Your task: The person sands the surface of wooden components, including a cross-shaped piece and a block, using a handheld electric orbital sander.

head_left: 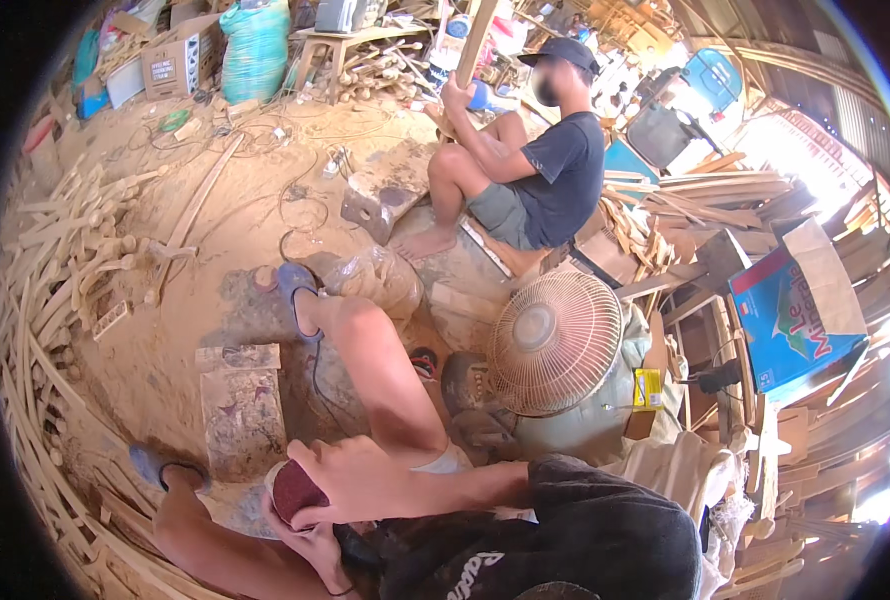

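1. The dark red pad (298, 495) was in front of the seated person's body, over the lap and between the two hands.
2. The right hand (355, 480) gripped it, fingers bent over the upper side and thumb across the lower, probably so that the pad could not twist while its face was left showing.
3. The left hand (315, 545) sat just below, seemingly to bear it from underneath; much of that palm was covered, so I could not tell whether it was closed, nor quite what the pale rim around the red face was.
4. The legs (380, 365) were bent and set apart, which likely left the arms free room above the lap.
5. A stained board (243, 410) lay flat on the ground between the slippered feet, near the hands but touching neither.
6. A round fan (555, 343) stood beside the right leg, facing the work spot, perhaps for air; it crowded that side.
7. Beyond it a co-worker (565, 180) sat with an upright piece of wood (477, 45) in hand.
8. A clear plastic bag (380, 283) and loose cords (305, 225) cluttered the ground ahead, while a heap of pale sticks (55, 280) hemmed in the left side and a blue box (800, 310) the right.
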### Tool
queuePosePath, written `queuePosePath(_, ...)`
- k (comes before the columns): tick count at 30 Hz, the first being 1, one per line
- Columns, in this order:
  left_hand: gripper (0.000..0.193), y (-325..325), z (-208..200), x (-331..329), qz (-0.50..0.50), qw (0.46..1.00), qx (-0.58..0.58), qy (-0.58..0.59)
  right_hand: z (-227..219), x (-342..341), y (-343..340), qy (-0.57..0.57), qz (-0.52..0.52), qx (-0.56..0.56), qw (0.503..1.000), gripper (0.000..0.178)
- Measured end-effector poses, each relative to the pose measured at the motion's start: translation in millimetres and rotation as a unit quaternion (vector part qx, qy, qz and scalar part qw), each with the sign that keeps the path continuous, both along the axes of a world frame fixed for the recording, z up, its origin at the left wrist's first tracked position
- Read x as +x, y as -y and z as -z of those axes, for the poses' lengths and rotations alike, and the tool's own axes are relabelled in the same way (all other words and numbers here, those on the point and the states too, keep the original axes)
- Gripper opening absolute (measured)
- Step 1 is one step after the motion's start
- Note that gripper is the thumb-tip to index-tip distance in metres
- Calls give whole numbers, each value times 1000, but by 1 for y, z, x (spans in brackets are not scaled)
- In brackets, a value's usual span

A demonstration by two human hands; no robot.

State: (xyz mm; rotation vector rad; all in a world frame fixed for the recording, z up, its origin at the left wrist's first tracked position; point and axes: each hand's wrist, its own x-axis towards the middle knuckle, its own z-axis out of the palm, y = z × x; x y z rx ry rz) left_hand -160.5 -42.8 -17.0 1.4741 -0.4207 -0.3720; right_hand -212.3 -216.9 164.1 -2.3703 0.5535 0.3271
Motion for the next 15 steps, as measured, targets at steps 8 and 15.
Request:
queuePosePath(8,71,5,7,1,75,996,-18,-43,64,4,-7,425,-154,-173,875,51)
queuePosePath(15,64,1,11,5,48,998,40,-2,84,17,-16,483,-86,-194,850,37)
